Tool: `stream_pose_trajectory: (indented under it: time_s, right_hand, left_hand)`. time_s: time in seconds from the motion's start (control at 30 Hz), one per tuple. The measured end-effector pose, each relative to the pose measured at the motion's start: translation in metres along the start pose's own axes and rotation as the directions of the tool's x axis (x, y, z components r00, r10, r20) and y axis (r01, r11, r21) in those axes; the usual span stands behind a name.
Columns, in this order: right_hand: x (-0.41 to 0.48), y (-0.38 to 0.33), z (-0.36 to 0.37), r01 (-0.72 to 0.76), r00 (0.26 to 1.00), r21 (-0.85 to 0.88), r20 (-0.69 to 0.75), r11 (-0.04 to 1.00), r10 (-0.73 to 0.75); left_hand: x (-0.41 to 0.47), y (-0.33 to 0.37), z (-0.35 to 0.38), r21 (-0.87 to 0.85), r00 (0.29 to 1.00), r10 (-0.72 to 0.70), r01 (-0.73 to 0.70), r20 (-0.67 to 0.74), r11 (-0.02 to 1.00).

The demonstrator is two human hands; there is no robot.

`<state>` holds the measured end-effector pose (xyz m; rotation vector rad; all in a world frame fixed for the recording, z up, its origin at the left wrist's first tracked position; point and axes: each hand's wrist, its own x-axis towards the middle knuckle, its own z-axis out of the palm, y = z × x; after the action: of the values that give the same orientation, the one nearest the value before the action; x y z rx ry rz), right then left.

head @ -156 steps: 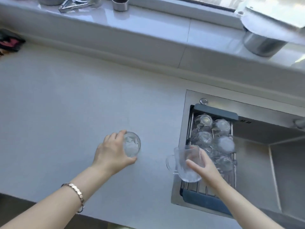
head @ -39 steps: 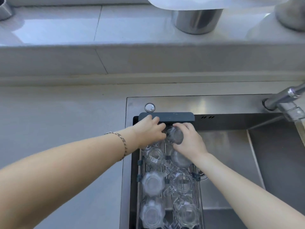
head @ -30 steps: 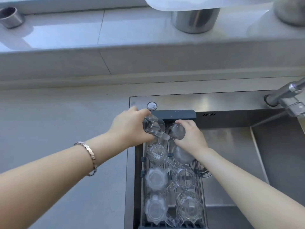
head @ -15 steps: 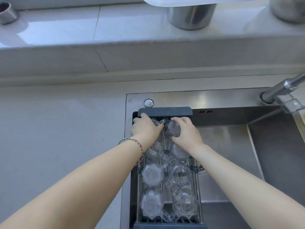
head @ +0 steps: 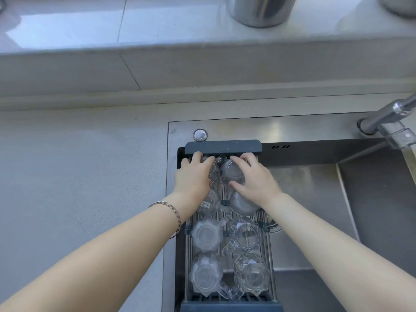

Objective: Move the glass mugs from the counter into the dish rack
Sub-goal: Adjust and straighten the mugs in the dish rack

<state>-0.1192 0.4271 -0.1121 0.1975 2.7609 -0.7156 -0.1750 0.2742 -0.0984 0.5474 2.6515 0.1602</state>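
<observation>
A dish rack [head: 222, 146] with dark blue end bars spans the left side of the sink. Several clear glass mugs stand upside down in it in two rows. At the far end, my left hand [head: 193, 176] grips an upturned glass mug [head: 213, 174], mostly hidden under my fingers. Beside it my right hand [head: 254, 179] holds a second upturned glass mug [head: 231, 171] from the right side. The two mugs touch each other just below the rack's far bar. A bracelet sits on my left wrist.
The steel sink [head: 315, 199] opens to the right of the rack, with a faucet [head: 387, 122] at its far right. Grey counter [head: 78, 176] lies to the left. A metal pot [head: 258, 10] stands on the ledge behind.
Both hands carried mugs from the counter to the rack's far end. In the last second my left hand lowered its mug down beside the right-hand one.
</observation>
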Motion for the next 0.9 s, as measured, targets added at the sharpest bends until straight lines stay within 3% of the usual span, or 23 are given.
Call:
stream_pose_trajectory:
  time_s: [0.17, 0.23, 0.3, 0.37, 0.43, 0.5, 0.67, 0.9]
  right_hand:
    - [-0.006, -0.011, 0.005, -0.103, 0.992, 0.031, -0.068, 0.994, 0.105]
    - [-0.010, -0.012, 0.001, -0.151, 0.984, 0.193, -0.068, 0.970, 0.166]
    - [-0.021, -0.012, -0.004, -0.189, 0.969, 0.361, -0.081, 0.913, 0.232]
    - [-0.037, -0.007, -0.007, -0.259, 0.946, 0.378, -0.085, 0.889, 0.312]
    - [-0.054, -0.004, -0.004, -0.325, 0.938, 0.295, -0.019, 0.899, 0.345]
    - [-0.066, -0.006, 0.005, -0.341, 0.940, 0.193, 0.066, 0.920, 0.335]
    - [-0.061, -0.015, 0.016, -0.370, 0.929, 0.026, 0.041, 0.929, 0.369]
    - [-0.070, -0.020, -0.002, -0.382, 0.913, 0.109, -0.109, 0.918, 0.393]
  left_hand:
    - [-0.007, -0.001, 0.004, 0.031, 1.000, 0.002, -0.002, -0.012, 1.000]
    - [-0.014, 0.000, -0.003, -0.037, 0.984, 0.122, -0.128, -0.127, 0.991]
    - [-0.023, -0.001, -0.008, -0.025, 0.921, 0.345, -0.355, -0.180, 0.935]
    - [-0.036, -0.003, -0.007, 0.073, 0.883, 0.468, -0.470, 0.044, 0.880]
    - [-0.044, -0.006, -0.002, 0.247, 0.868, 0.397, -0.472, 0.298, 0.846]
    - [-0.047, -0.006, 0.004, 0.365, 0.855, 0.353, -0.490, 0.381, 0.792]
    - [-0.054, 0.000, 0.001, 0.380, 0.887, 0.338, -0.444, 0.314, 0.811]
    - [-0.058, -0.006, 0.003, 0.311, 0.922, 0.311, -0.373, 0.231, 0.874]
